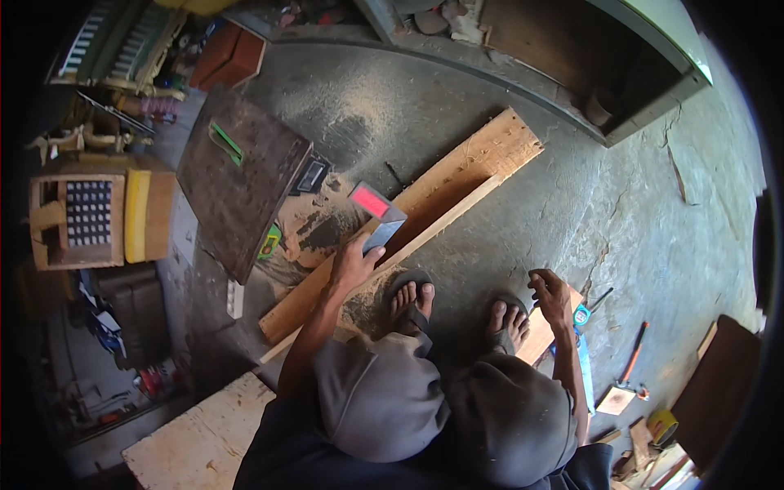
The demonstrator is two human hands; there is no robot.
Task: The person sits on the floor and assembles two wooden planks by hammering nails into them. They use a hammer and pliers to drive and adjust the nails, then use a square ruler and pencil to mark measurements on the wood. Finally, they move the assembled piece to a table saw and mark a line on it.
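My left hand [353, 265] grips a small grey box-like thing with a red face [371, 202]; its exact kind I cannot make out. It is held over a long wooden trough of joined boards [482, 151], which lies slantwise on the floor in front of my feet. My right hand [552, 297] is above the floor to the right of my feet, its fingers curled together. Whether something small is between them is hidden. Beneath that hand lies a light wooden board [539, 336], with a teal tape measure [581, 315] beside it.
A low brown table [233, 175] bearing a green object stands left, with a green tape measure [269, 242] by its edge. Sawdust [359, 106] covers parts of the floor. A red-handled hammer [635, 355] lies right, near wood scraps [641, 441]. A cabinet frame [621, 131] lies ahead.
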